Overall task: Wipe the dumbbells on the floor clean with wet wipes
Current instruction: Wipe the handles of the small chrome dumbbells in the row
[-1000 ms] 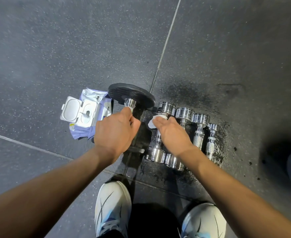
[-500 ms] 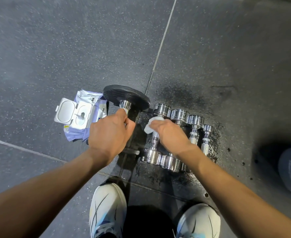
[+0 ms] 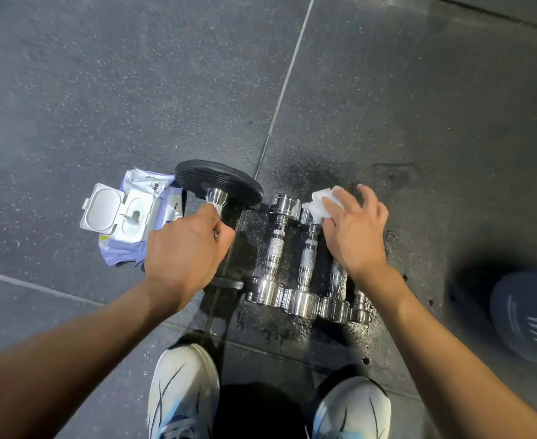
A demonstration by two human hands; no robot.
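— On the floor (image 3: 134, 90), what's the left hand (image 3: 185, 248) doing?
— Its fingers grip the plate dumbbell (image 3: 219, 185) by the handle. At its three o'clock lie four chrome dumbbells (image 3: 275, 248). The right hand (image 3: 356, 229) has its fingers spread, pressing a wet wipe (image 3: 321, 201) onto their far ends. The wipes pack (image 3: 128, 217), lid up, lies at nine.

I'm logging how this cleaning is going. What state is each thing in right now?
Wet wipes pack: on the floor, lid flipped open.
Black-plate dumbbell: handle gripped by the left hand.
Wipe: crumpled, pressed under the right hand, whose fingers are spread.
Chrome dumbbells: four lying side by side on the floor.
Floor: wet around the chrome dumbbells.
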